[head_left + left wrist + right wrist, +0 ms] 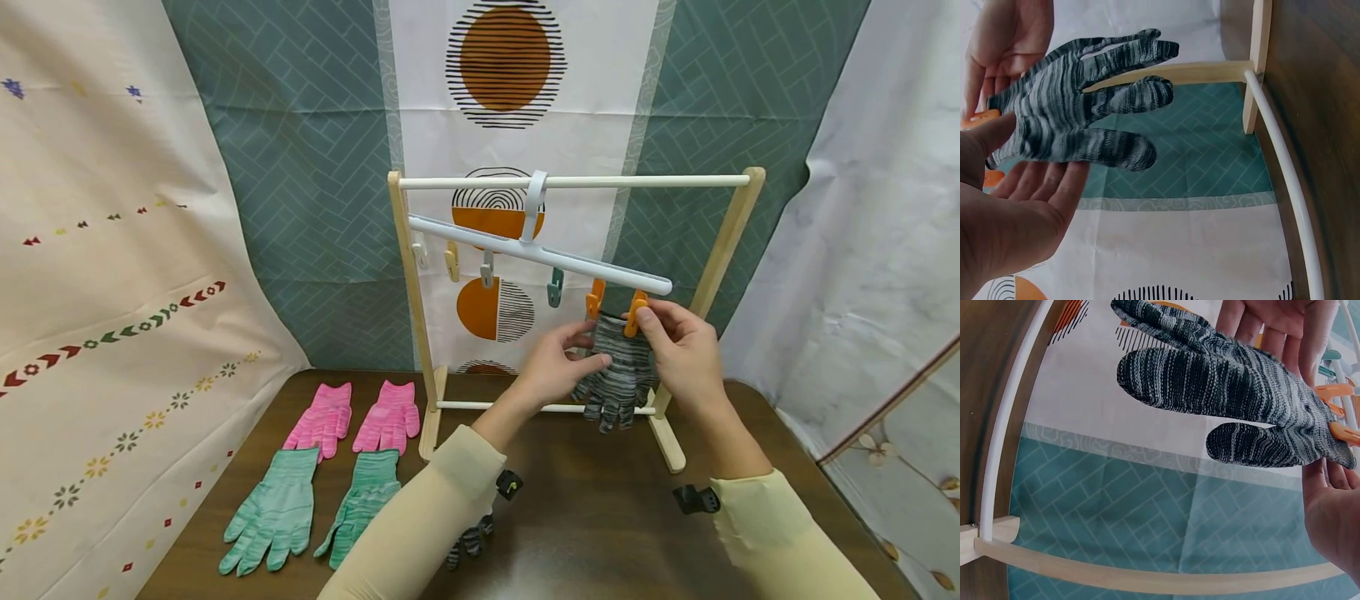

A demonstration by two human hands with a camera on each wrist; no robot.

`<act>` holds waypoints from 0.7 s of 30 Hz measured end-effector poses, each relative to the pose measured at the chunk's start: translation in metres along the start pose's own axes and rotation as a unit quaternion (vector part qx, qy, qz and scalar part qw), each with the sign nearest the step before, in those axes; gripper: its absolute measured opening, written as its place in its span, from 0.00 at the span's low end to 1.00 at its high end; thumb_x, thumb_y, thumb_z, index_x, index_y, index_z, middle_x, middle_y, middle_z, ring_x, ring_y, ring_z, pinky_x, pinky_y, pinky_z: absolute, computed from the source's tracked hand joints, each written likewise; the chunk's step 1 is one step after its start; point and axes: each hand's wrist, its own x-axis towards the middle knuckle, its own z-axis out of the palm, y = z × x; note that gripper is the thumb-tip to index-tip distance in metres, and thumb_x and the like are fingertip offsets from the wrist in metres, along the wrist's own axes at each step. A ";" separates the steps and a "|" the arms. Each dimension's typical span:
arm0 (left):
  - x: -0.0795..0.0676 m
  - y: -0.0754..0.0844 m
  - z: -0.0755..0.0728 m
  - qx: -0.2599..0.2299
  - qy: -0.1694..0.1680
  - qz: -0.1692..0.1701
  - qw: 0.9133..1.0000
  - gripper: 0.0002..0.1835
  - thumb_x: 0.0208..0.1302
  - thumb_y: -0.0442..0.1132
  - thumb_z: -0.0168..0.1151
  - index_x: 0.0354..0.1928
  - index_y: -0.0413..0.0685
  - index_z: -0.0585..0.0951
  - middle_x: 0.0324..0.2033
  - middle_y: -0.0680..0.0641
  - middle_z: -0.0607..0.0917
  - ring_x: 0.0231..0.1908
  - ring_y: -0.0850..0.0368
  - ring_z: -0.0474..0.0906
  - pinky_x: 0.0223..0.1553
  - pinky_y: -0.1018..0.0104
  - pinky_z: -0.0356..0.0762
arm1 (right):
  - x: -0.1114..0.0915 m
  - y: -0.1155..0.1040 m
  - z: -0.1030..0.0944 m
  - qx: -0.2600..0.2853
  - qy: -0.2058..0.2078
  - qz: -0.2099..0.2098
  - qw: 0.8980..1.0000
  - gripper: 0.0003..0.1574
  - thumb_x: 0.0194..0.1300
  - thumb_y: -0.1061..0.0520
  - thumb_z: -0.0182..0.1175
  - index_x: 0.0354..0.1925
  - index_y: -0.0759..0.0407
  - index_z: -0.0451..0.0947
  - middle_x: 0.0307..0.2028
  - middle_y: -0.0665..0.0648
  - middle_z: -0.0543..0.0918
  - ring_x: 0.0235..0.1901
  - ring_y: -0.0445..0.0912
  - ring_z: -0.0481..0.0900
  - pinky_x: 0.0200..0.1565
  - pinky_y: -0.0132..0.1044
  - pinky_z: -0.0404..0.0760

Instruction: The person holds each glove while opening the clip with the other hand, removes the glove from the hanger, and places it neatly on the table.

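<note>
A grey and black striped knit glove (pixel 618 367) hangs fingers-down below the low right end of a tilted white clip hanger (pixel 570 262). Two orange clips, the left one (pixel 595 298) and the right one (pixel 636 313), are at its cuff. My right hand (pixel 686 350) pinches the right clip between thumb and fingers. My left hand (pixel 555 362) holds the glove's left side, thumb in front and fingers behind. In the left wrist view, the glove (pixel 1054 100) spreads over these fingers (pixel 1044 181). The right wrist view shows the glove (pixel 1222 381) with the clips at its cuff.
The hanger hooks on a wooden rack's white top bar (pixel 645 181). A teal clip (pixel 555 287) and several paler ones hang leftward. Pink gloves (pixel 386 417) and green gloves (pixel 273 508) lie on the brown table (pixel 585 533). Another grey glove (pixel 471 543) is partly hidden by my left sleeve.
</note>
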 end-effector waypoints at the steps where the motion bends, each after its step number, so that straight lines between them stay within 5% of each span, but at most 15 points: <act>1: 0.000 0.000 0.001 -0.003 -0.001 -0.002 1.000 0.33 0.71 0.44 0.73 0.75 0.48 0.75 0.61 0.45 0.85 0.53 0.55 0.84 0.53 0.64 0.83 | 0.000 0.000 0.000 0.001 0.001 -0.002 1.000 0.28 0.82 0.45 0.58 0.64 0.66 0.82 0.49 0.56 0.88 0.48 0.38 0.83 0.47 0.25 0.79; 11: -0.001 0.001 0.006 -0.046 0.009 0.001 0.999 0.29 0.71 0.38 0.73 0.71 0.40 0.77 0.44 0.47 0.90 0.47 0.56 0.86 0.48 0.66 0.83 | 0.000 0.000 0.002 0.034 0.005 -0.015 0.999 0.25 0.81 0.50 0.60 0.65 0.65 0.81 0.47 0.46 0.88 0.49 0.36 0.83 0.46 0.24 0.79; 21: -0.002 0.000 0.007 -0.063 0.010 -0.015 0.998 0.28 0.70 0.37 0.74 0.69 0.41 0.79 0.42 0.48 0.90 0.44 0.58 0.85 0.44 0.66 0.83 | 0.000 0.000 0.003 0.046 0.006 -0.018 0.999 0.24 0.81 0.53 0.61 0.66 0.64 0.80 0.48 0.49 0.88 0.49 0.36 0.83 0.46 0.24 0.79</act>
